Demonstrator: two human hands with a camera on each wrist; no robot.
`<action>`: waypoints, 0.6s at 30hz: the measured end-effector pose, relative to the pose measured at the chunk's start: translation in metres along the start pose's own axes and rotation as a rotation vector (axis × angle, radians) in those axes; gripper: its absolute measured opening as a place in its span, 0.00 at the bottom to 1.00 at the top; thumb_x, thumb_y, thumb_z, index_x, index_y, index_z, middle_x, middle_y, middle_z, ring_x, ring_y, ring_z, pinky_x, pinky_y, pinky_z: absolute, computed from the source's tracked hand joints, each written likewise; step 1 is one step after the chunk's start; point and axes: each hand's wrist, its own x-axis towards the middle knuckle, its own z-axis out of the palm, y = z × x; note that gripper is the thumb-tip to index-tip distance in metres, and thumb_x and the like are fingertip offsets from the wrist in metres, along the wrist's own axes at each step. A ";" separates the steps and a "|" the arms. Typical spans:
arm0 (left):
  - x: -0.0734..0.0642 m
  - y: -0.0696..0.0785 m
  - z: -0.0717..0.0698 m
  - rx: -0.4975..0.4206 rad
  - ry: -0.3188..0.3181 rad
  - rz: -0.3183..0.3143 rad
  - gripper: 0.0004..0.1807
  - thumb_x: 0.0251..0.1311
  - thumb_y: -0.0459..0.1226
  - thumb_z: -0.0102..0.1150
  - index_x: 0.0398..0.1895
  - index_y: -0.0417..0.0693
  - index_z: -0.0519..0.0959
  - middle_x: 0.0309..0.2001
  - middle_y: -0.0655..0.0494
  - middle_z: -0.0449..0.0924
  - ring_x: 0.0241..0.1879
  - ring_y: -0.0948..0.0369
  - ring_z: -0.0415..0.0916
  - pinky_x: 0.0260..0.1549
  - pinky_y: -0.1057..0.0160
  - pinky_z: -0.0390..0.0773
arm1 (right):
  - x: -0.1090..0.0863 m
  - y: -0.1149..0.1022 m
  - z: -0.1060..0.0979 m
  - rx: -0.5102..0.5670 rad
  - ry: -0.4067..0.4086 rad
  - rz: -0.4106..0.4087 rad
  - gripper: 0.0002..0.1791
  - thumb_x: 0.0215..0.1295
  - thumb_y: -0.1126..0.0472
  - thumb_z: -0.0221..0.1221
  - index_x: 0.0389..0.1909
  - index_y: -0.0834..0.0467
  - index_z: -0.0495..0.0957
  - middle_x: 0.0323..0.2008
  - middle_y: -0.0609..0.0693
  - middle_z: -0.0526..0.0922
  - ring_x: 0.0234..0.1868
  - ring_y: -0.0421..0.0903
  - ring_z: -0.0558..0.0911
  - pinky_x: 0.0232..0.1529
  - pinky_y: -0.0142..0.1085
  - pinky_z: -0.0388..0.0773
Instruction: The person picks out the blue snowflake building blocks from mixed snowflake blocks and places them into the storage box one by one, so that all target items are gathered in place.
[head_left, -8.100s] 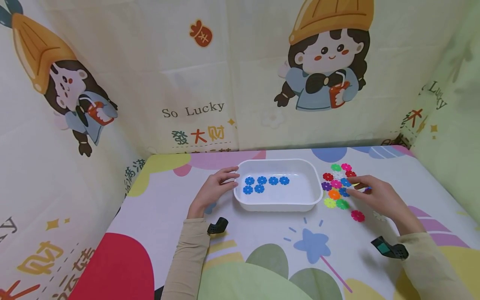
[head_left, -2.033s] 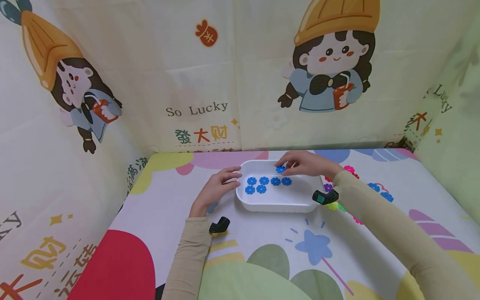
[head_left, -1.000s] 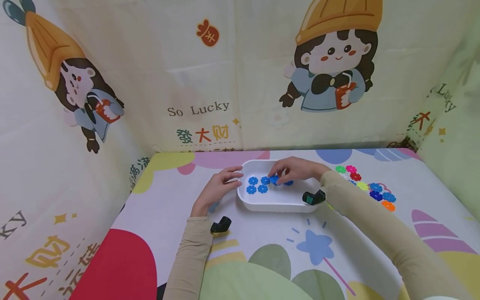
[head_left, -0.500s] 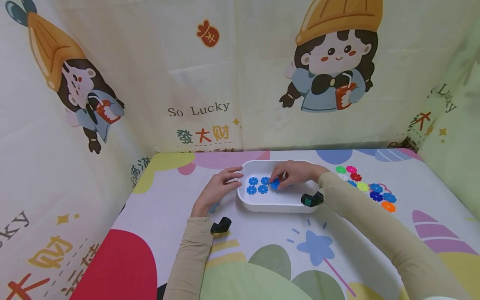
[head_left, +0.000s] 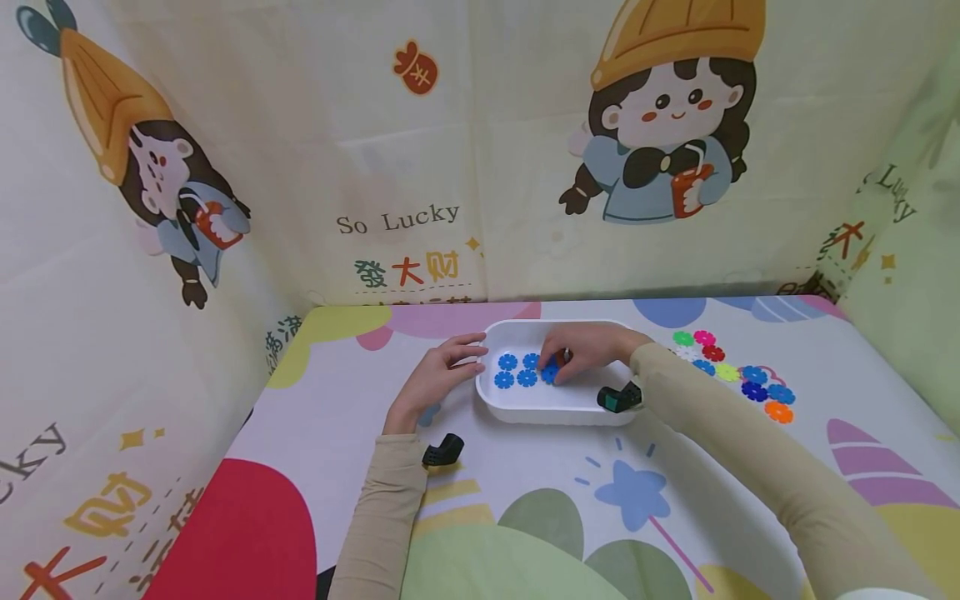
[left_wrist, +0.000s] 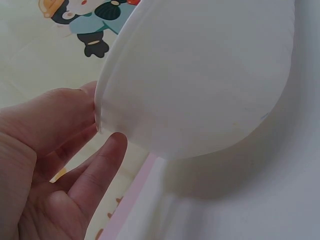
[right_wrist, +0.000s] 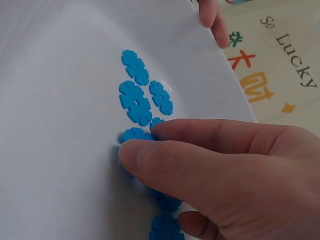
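Observation:
My right hand (head_left: 588,344) is inside the white plastic tray (head_left: 551,416), pinching a blue snowflake-shaped disc (right_wrist: 135,134) between thumb and fingers, low over the tray floor. Left of it, blue discs (head_left: 505,379) lie flat in two short rows. More blue discs (right_wrist: 167,227) show under and beyond the fingers in the right wrist view. My left hand (head_left: 433,379) holds the tray's left end. In the left wrist view, one digit reaches over the rim (left_wrist: 103,82) and another fingertip (left_wrist: 119,142) is at the outer wall.
Loose snowflake discs lie on the table right of the tray, among them green (head_left: 683,338), pink (head_left: 704,337), red (head_left: 713,353), orange (head_left: 778,412) and dark blue (head_left: 754,392) ones. A printed cloth wall (head_left: 525,250) stands behind the table.
My right hand went from the loose discs into the tray with a blue disc, then lowered it toward the front row. The loose discs now lie farther right. My left hand stays at the tray.

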 end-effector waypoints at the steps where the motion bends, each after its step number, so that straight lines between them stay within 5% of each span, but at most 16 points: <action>1: 0.000 0.000 0.000 -0.003 -0.001 0.001 0.21 0.64 0.37 0.63 0.58 0.37 0.78 0.69 0.56 0.66 0.61 0.54 0.73 0.59 0.60 0.73 | 0.000 0.000 0.000 -0.013 -0.002 -0.002 0.17 0.60 0.49 0.68 0.50 0.44 0.84 0.41 0.40 0.78 0.41 0.41 0.74 0.46 0.35 0.75; 9: 0.001 0.002 0.000 -0.021 -0.015 -0.016 0.21 0.65 0.33 0.61 0.59 0.31 0.75 0.70 0.49 0.64 0.63 0.49 0.70 0.60 0.61 0.72 | -0.001 -0.002 0.001 -0.073 -0.008 -0.006 0.17 0.60 0.49 0.67 0.51 0.43 0.83 0.43 0.41 0.77 0.42 0.41 0.74 0.47 0.35 0.74; 18: -0.010 0.028 0.001 -0.033 -0.017 0.004 0.20 0.64 0.30 0.60 0.57 0.27 0.74 0.69 0.43 0.64 0.62 0.42 0.70 0.60 0.59 0.73 | 0.001 -0.002 0.001 -0.061 -0.010 -0.003 0.16 0.60 0.50 0.68 0.50 0.42 0.84 0.42 0.40 0.77 0.42 0.41 0.74 0.48 0.36 0.74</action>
